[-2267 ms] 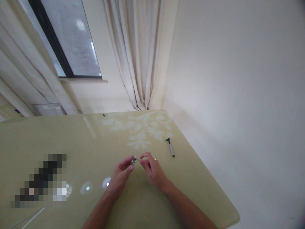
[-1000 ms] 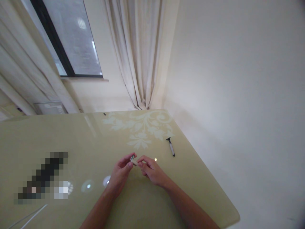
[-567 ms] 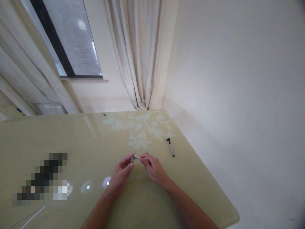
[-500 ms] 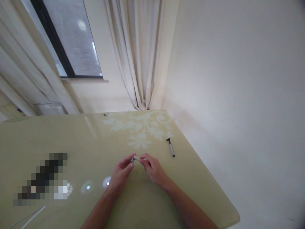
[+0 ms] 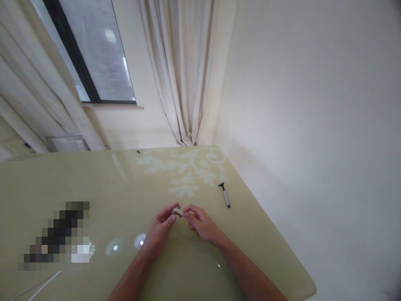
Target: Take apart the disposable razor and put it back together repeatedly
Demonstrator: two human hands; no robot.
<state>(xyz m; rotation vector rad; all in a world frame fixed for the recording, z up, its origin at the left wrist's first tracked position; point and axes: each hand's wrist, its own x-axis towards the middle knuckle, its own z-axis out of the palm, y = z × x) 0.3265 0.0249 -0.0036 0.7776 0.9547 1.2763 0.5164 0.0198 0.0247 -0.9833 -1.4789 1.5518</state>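
Observation:
My left hand (image 5: pixel 160 228) is closed in a pinch on a small dark-and-silvery piece (image 5: pixel 176 207), too small to name, between thumb and fingertips. From the other side, my right hand (image 5: pixel 203 224) pinches a short pale stick (image 5: pixel 179 212), whose far end touches the small piece. Both hands are held close together just above the table. To the right of them lies a razor (image 5: pixel 224 195) with a black head and a grey handle, its head pointing away from me.
The glossy greenish table (image 5: pixel 269 259) has a white floral pattern and a rounded right corner. A blurred dark patch (image 5: pixel 59 230) lies at left, with white cables (image 5: pixel 44 286) below it. A tiny dark bit (image 5: pixel 138 151) rests near the far edge. Behind hang curtains (image 5: pixel 184 75).
The pale stick has tilted and shifted slightly down and left against the small piece. My right hand has turned slightly. The razor lies as before.

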